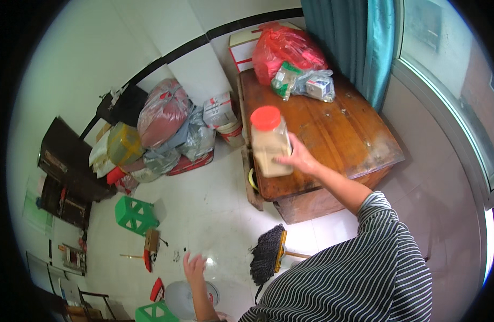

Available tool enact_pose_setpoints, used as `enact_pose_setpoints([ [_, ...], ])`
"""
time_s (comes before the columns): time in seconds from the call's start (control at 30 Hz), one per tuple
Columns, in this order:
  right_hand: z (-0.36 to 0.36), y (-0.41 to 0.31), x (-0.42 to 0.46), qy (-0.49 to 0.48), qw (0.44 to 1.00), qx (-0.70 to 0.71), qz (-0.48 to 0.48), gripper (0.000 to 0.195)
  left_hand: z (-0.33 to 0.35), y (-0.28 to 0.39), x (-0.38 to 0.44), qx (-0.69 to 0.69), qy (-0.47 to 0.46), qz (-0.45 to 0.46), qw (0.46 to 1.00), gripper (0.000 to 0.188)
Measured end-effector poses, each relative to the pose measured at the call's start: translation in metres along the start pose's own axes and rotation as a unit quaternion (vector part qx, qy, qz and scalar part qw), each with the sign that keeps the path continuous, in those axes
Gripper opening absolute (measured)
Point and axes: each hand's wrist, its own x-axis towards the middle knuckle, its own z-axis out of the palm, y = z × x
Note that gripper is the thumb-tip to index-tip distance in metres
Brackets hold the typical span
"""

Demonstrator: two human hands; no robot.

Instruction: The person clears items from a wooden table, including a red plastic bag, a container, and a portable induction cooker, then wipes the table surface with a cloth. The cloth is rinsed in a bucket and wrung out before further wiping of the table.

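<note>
My right hand [300, 157] grips a clear plastic jar [271, 147] by its side. The jar has a red screw lid [266, 118] and holds a tan, grainy or powdery content. It is upright over the near left part of a brown wooden chest [335, 129]; whether its base touches the top I cannot tell. Nothing is in my left hand [194, 267], which hangs over the floor with its fingers apart. Below that hand is a grey bucket [178, 300], partly hidden by my forearm.
On the chest's far end lie a red plastic bag [285, 52] and a clear bag with a small box [317, 86]. A string mop [267, 255] lies near my body. Green stools [135, 215] stand left. Bundled bags [166, 116] and a carton [219, 109] line the wall.
</note>
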Motion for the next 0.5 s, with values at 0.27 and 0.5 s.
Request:
enact_pose_setpoints([
  [0.27,-0.114,0.104,0.106,0.465,0.843,-0.27,-0.038,0.063,-0.189,-0.154,-0.09,0.053,0.179,-0.18,0.966,0.057],
  [0.5,-0.143,0.163,0.166,0.539,0.763,-0.356,-0.008,0.073,-0.24,-0.168,-0.192,-0.011,0.35,-0.308,0.885,0.057],
])
